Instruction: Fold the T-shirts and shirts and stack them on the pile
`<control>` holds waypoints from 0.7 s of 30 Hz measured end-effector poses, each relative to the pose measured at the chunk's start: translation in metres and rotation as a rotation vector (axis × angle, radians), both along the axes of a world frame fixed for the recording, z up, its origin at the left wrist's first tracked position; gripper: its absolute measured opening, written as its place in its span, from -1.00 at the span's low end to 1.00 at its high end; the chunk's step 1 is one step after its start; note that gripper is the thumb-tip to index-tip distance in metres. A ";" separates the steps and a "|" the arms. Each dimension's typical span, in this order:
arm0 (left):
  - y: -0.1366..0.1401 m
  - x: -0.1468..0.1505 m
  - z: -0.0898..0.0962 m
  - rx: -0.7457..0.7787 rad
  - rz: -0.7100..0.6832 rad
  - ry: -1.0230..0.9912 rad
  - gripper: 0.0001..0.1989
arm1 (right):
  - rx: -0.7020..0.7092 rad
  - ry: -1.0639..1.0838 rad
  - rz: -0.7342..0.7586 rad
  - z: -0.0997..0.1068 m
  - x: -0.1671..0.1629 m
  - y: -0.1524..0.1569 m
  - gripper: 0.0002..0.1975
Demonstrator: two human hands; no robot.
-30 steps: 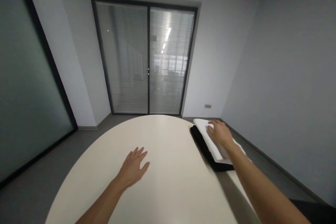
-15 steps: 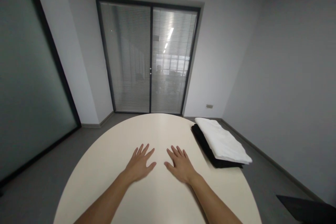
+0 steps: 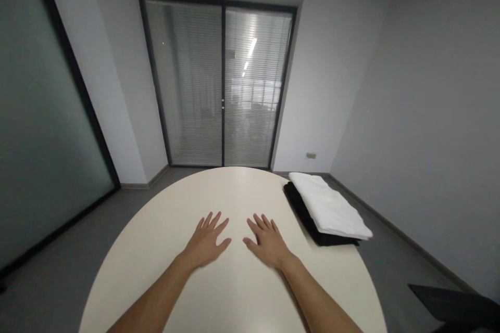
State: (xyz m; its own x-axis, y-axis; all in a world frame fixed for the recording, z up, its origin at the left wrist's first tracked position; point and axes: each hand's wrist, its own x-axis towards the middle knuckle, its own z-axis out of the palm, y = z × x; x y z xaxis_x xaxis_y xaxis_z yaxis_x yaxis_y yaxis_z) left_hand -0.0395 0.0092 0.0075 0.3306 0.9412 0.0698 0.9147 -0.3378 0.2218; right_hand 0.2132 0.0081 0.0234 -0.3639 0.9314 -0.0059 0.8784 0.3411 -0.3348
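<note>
My left hand (image 3: 205,243) is palm down over the pale round table (image 3: 234,187), fingers spread, with nothing in it. Mirroring it a short gap to the right, my right hand (image 3: 269,242) is also palm down with its fingers apart and holds nothing. Both appear to rest on the tabletop. Beyond my right hand, at the table's right edge, lies a folded white cloth (image 3: 330,205) on top of a folded black cloth (image 3: 302,213). Neither hand touches the cloths. Most of the black cloth is hidden under the white one.
Behind the table stands a dark-framed glass partition (image 3: 223,83) with blinds. A frosted glass panel (image 3: 47,130) is on the left. At lower right a dark flat object (image 3: 449,304) juts in beside the table; its kind is unclear. A wall socket (image 3: 311,155) sits low on the back wall.
The whole view has shifted very slightly, with the scene a few pixels higher and to the left. Both hands and the cloths keep their places on the table.
</note>
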 end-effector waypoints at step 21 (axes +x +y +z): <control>0.000 0.000 -0.002 0.024 -0.002 -0.020 -0.33 | 0.648 0.234 -0.778 0.102 0.151 0.009 -0.53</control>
